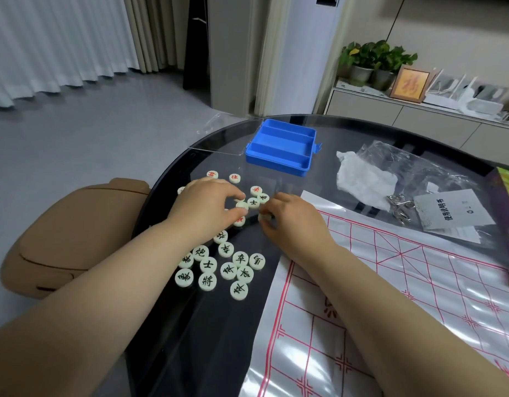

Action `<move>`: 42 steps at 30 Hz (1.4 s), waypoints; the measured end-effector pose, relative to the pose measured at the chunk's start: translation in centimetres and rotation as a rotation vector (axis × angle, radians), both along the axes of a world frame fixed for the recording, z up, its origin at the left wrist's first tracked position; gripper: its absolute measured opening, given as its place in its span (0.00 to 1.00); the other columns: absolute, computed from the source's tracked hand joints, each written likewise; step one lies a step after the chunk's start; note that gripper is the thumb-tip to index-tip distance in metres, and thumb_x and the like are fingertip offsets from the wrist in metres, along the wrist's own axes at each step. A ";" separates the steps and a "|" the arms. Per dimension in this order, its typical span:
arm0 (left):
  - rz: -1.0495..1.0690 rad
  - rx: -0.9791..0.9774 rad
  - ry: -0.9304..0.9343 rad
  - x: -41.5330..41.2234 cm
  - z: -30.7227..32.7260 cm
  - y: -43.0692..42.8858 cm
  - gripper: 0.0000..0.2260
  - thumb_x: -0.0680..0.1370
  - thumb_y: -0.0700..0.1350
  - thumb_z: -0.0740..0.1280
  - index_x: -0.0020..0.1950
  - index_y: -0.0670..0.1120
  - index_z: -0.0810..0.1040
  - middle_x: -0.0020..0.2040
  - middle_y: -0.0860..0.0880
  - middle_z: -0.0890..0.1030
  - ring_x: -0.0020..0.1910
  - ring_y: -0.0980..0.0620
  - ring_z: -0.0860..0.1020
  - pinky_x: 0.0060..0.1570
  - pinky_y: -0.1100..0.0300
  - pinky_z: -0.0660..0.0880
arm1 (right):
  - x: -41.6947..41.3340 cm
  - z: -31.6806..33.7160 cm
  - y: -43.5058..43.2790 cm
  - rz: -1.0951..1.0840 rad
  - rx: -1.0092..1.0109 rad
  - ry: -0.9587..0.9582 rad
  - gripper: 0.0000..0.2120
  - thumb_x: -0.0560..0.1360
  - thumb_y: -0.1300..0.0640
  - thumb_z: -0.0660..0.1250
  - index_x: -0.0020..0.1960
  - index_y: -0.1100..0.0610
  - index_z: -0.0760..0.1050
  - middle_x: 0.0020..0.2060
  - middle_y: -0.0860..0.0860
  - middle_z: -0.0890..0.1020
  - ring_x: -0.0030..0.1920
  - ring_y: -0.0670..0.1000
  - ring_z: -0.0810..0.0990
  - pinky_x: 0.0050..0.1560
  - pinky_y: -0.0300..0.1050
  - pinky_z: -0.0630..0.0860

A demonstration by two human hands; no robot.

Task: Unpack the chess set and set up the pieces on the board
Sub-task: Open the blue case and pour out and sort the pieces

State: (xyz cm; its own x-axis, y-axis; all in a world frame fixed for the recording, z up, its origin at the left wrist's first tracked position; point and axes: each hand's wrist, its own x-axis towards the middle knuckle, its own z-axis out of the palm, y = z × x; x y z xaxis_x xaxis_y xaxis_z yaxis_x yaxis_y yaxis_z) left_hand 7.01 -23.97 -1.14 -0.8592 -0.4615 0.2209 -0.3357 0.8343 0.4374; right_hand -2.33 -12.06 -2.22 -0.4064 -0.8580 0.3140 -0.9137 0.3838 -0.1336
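Nearest the camera, two bare forearms reached out over a round table (173, 353) w/ a glossy black glass top. The board (390, 296), a white sheet w/ a red grid, lay flat on the table's right half. Its long axis ran away from the person, leaning slightly right, w/ a crossed square at the far end. Its near & right edges ran off frame.

Just left of the board, a cluster of black-lettered pieces (219, 267) lay face up on the glass, their characters pointing different ways. By the board's far-left corner, the right hand (290, 222) pinched a pale piece (263, 217) between thumb & fingertips. Left of that corner, the left hand (207, 204) lay palm down over more pieces w/ fingers bent & tips on them. Whether it actually gripped one couldn't be told. A few red-lettered pieces (234, 177) lay just past it.

Beyond the board's far-left corner sat the blue box (282, 150), open side up, its three long troughs running crosswise. Its clear lid (219, 136) lay flat off the left side. Beyond the board's far edge lay a clear plastic bag (413, 167), crumpled white paper (359, 181), metal ring puzzles (399, 204) & a printed slip (453, 210).

Left of the board, off the table, stood a tan chair (70, 239) on a pale grey floor (104, 124). White curtains (47, 44) hung far left. Far beyond the board, a low sideboard (405, 116) carried potted plants (376, 58) & a framed picture (409, 84).
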 end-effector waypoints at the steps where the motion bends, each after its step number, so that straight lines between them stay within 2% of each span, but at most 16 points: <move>1: 0.005 -0.003 -0.041 -0.3 0.2 0.1 0.14 0.73 0.48 0.67 0.58 0.47 0.78 0.56 0.50 0.78 0.57 0.50 0.73 0.56 0.58 0.67 | 0.0 -0.1 0.1 -0.007 -0.018 0.059 0.07 0.73 0.59 0.65 0.44 0.61 0.80 0.40 0.56 0.80 0.40 0.56 0.78 0.35 0.41 0.67; 3: 0.027 0.005 -0.096 -0.8 0.5 0.3 0.12 0.74 0.47 0.67 0.56 0.47 0.78 0.54 0.49 0.78 0.55 0.50 0.74 0.51 0.58 0.69 | 0.1 -0.3 0.5 -0.037 -0.050 0.118 0.06 0.63 0.58 0.69 0.29 0.58 0.79 0.25 0.52 0.78 0.25 0.53 0.76 0.25 0.35 0.65; 4: 0.039 0.010 -0.110 -0.9 0.6 0.5 0.10 0.74 0.46 0.67 0.54 0.47 0.79 0.53 0.48 0.78 0.54 0.49 0.74 0.49 0.58 0.69 | 0.2 -0.4 0.6 -0.046 -0.073 0.136 0.06 0.61 0.57 0.68 0.26 0.57 0.78 0.22 0.50 0.77 0.22 0.52 0.74 0.23 0.33 0.66; 8: 0.076 0.002 -0.133 -1.4 0.9 1.0 0.07 0.73 0.46 0.67 0.49 0.46 0.80 0.48 0.47 0.79 0.51 0.48 0.75 0.46 0.59 0.70 | 0.4 -1.2 1.5 -0.027 -0.081 0.093 0.07 0.61 0.55 0.67 0.26 0.56 0.78 0.24 0.49 0.78 0.24 0.52 0.74 0.23 0.35 0.70; 12: 0.107 -0.007 -0.148 -2.0 1.2 1.3 0.08 0.73 0.47 0.68 0.50 0.46 0.80 0.45 0.49 0.78 0.50 0.49 0.75 0.44 0.60 0.69 | 0.6 -1.1 1.7 -0.002 -0.133 0.037 0.05 0.57 0.53 0.67 0.27 0.55 0.77 0.23 0.48 0.77 0.24 0.50 0.75 0.23 0.32 0.68; 17: 0.146 0.033 -0.157 -2.8 1.4 1.7 0.08 0.72 0.44 0.69 0.51 0.46 0.79 0.49 0.48 0.79 0.52 0.48 0.75 0.50 0.55 0.73 | 0.5 -1.7 1.5 0.002 -0.152 0.068 0.03 0.58 0.58 0.67 0.28 0.56 0.78 0.23 0.49 0.77 0.23 0.50 0.75 0.22 0.34 0.68; 20: 0.162 0.036 -0.155 -3.0 1.4 1.9 0.08 0.71 0.42 0.69 0.50 0.46 0.79 0.49 0.48 0.80 0.51 0.48 0.76 0.49 0.56 0.73 | 0.4 -1.9 1.6 -0.011 -0.183 0.109 0.04 0.59 0.59 0.66 0.28 0.56 0.79 0.23 0.50 0.78 0.23 0.52 0.76 0.22 0.35 0.70; 24: 0.178 0.024 -0.151 -2.8 1.2 2.0 0.08 0.70 0.40 0.68 0.48 0.47 0.79 0.48 0.48 0.80 0.50 0.48 0.76 0.47 0.56 0.73 | 0.4 -1.6 1.7 -0.042 -0.196 0.073 0.04 0.58 0.60 0.66 0.29 0.56 0.80 0.22 0.50 0.79 0.22 0.53 0.77 0.20 0.37 0.71; 26: 0.177 -0.010 -0.160 -2.7 1.2 2.1 0.09 0.70 0.40 0.68 0.49 0.47 0.79 0.49 0.48 0.79 0.52 0.48 0.75 0.45 0.57 0.72 | 0.4 -1.3 2.0 -0.052 -0.223 0.008 0.05 0.62 0.62 0.67 0.35 0.57 0.82 0.27 0.53 0.82 0.27 0.56 0.80 0.24 0.41 0.74; 28: 0.171 -0.056 -0.166 -2.6 1.2 2.2 0.09 0.71 0.40 0.66 0.51 0.46 0.78 0.50 0.47 0.79 0.52 0.47 0.75 0.44 0.58 0.70 | 0.5 -0.5 2.4 -0.074 -0.193 -0.142 0.10 0.72 0.61 0.65 0.50 0.57 0.82 0.42 0.55 0.84 0.44 0.57 0.81 0.41 0.45 0.75; 30: 0.169 -0.096 -0.165 -2.5 1.0 2.3 0.09 0.73 0.41 0.65 0.53 0.46 0.77 0.50 0.47 0.79 0.51 0.46 0.75 0.42 0.58 0.69 | 0.1 -0.7 2.8 -0.092 -0.159 -0.270 0.14 0.78 0.58 0.59 0.61 0.52 0.76 0.53 0.55 0.81 0.55 0.55 0.76 0.52 0.43 0.69; 33: 0.163 -0.127 -0.158 -2.5 0.8 2.4 0.10 0.74 0.42 0.64 0.54 0.46 0.77 0.51 0.46 0.79 0.52 0.46 0.75 0.44 0.57 0.69 | 0.0 -0.7 3.0 -0.120 -0.154 -0.373 0.14 0.78 0.57 0.58 0.62 0.50 0.74 0.55 0.54 0.79 0.57 0.54 0.74 0.56 0.43 0.68; 36: 0.163 -0.108 -0.142 -2.4 0.9 2.2 0.11 0.74 0.42 0.63 0.56 0.46 0.77 0.51 0.47 0.79 0.54 0.46 0.74 0.48 0.55 0.71 | -0.1 -0.9 2.9 -0.120 -0.144 -0.422 0.15 0.78 0.58 0.57 0.62 0.49 0.74 0.55 0.54 0.79 0.57 0.53 0.74 0.55 0.42 0.67; 39: 0.171 -0.108 -0.113 -2.3 0.9 1.8 0.10 0.75 0.41 0.62 0.54 0.49 0.79 0.51 0.49 0.80 0.52 0.48 0.75 0.43 0.59 0.69 | -0.1 -0.7 3.0 -0.112 -0.130 -0.420 0.16 0.78 0.59 0.56 0.65 0.49 0.72 0.55 0.54 0.77 0.57 0.52 0.74 0.54 0.41 0.67; 42: 0.128 -0.111 -0.132 -2.3 1.2 1.3 0.09 0.75 0.45 0.64 0.54 0.50 0.79 0.52 0.51 0.78 0.50 0.50 0.75 0.42 0.60 0.68 | 0.0 -0.6 3.0 -0.108 -0.130 -0.409 0.17 0.78 0.59 0.57 0.66 0.50 0.70 0.58 0.52 0.77 0.58 0.51 0.73 0.55 0.39 0.67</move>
